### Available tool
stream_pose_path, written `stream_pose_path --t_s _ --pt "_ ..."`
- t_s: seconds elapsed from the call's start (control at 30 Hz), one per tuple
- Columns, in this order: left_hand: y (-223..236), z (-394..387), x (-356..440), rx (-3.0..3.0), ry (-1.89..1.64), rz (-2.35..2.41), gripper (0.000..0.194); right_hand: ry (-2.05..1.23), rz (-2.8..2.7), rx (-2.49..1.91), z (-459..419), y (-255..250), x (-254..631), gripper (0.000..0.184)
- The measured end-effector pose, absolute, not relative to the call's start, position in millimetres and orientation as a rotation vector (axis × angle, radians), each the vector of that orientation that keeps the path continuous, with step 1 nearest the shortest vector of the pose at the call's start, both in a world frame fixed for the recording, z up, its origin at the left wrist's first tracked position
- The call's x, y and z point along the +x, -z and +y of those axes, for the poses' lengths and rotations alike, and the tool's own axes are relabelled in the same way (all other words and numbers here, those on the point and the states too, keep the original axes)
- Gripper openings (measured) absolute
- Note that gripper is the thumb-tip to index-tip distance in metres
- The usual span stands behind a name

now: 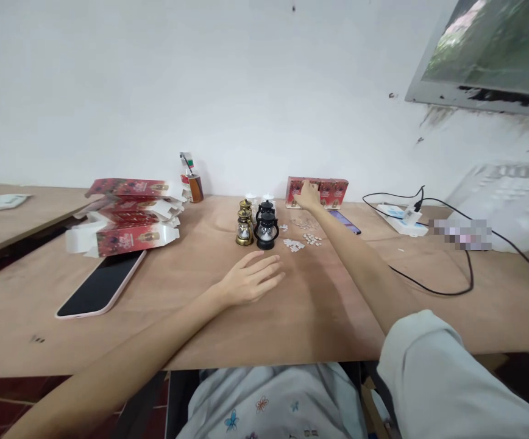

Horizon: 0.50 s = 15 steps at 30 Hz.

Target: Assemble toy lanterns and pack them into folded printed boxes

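My left hand [252,279] rests on the table with its fingers stretched out, holding nothing. Just beyond its fingertips stand small toy lanterns: a black lantern [267,230] and a gold lantern [244,228] in front, with more black, gold and white ones behind. Stretched to the back of the table, my right hand [309,195] has its fingers closed at a small red printed box [295,184] in a row against the wall. The hand covers part of that box. Beside the lanterns lie small white pieces [294,245] and small round silvery pieces [312,239].
Unfolded red-and-white cartons [131,239] are stacked at left, by a phone [102,286]. A cup with pens [194,188] stands by the wall. Behind my right forearm lies another phone [345,222]. Further right are a power strip [401,222], black cables [447,294] and a white plastic bag [506,201].
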<state>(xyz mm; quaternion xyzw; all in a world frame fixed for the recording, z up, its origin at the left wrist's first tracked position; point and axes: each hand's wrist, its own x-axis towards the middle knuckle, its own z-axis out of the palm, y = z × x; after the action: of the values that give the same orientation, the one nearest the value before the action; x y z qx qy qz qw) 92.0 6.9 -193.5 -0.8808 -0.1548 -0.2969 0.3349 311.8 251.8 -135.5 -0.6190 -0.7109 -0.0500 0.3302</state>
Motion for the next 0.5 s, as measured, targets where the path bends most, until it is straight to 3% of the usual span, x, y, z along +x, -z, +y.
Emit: stream_pose_path --t_s 0.27,0.4,0.5 --pt "194 4 90 -2.360 0.685 -0.407 0.023 0.309 -2.210 -1.590 289 144 316 0.084" --pt "192 3 91 -2.354 0.714 -0.398 0.022 0.419 -2.197 -1.653 292 148 321 0.088" --pt "191 3 92 -2.351 0.725 -0.406 0.020 0.600 -2.156 -1.670 289 146 321 0.079"
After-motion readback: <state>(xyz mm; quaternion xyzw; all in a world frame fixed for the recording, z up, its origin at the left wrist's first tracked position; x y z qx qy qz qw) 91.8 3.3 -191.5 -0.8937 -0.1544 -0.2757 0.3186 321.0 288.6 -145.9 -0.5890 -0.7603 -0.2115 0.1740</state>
